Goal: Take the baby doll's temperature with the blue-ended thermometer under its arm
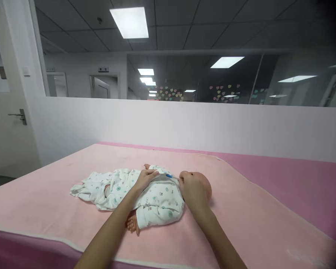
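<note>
Pinching soft printed romper [156, 200] on plastic doll [204, 185], both hands [145, 177]

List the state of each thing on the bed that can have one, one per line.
Doll: lying on its back, head to the right, dressed.
Romper: on the doll, front partly open near the chest, leg end loose and rumpled at the left.
Left hand: gripping the romper's edge at the chest.
Right hand: pinching the romper at the neck.
Pink blanket: spread flat.
Door: closed.
</note>
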### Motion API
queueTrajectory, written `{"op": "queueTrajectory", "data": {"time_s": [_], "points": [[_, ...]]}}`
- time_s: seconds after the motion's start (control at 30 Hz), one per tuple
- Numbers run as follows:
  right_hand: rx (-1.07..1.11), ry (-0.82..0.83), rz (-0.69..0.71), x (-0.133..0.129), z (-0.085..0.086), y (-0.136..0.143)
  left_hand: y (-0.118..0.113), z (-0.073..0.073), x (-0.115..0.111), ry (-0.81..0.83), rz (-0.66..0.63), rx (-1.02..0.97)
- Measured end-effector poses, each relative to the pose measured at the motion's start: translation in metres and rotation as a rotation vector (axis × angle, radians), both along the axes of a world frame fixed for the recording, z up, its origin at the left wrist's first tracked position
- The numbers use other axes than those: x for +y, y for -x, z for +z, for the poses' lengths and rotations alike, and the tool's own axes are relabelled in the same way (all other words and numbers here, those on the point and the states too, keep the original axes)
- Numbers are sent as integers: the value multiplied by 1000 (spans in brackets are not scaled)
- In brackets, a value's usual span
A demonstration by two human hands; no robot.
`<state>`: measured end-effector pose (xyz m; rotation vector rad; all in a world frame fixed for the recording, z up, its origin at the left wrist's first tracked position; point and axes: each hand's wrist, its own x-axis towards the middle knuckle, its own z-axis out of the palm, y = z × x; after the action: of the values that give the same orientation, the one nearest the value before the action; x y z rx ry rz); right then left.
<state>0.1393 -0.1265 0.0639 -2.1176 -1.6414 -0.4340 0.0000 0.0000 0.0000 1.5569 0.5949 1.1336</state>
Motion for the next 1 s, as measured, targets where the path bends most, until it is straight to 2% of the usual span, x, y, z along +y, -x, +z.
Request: {"op": "queueTrajectory", "data": {"time_s": [0.1, 0.23, 0.37, 0.47, 0.57, 0.77, 0.9, 1.0], "points": [[-65, 118, -15, 28, 11, 4, 1, 2, -2, -8, -15, -8], [-130, 168, 9, 42, 18, 14, 1, 3, -2, -25, -15, 9], [-167, 206, 19, 54, 4, 18, 0, 1, 0, -26, -43, -28], [-167, 232, 24, 67, -11, 15, -1, -3, 3, -37, -42, -34], [-155, 233, 18, 82, -19, 10, -2, -5, 6, -66, -22, -8], [-100, 255, 1, 108, -21, 12, -1, -5, 4, -132, -27, 70], [-57, 283, -2, 112, -22, 10, -2, -6, 1, -172, 12, 139], [-19, 327, 44, 111, -13, 4, -3, -5, 0, -201, 12, 168]]}}
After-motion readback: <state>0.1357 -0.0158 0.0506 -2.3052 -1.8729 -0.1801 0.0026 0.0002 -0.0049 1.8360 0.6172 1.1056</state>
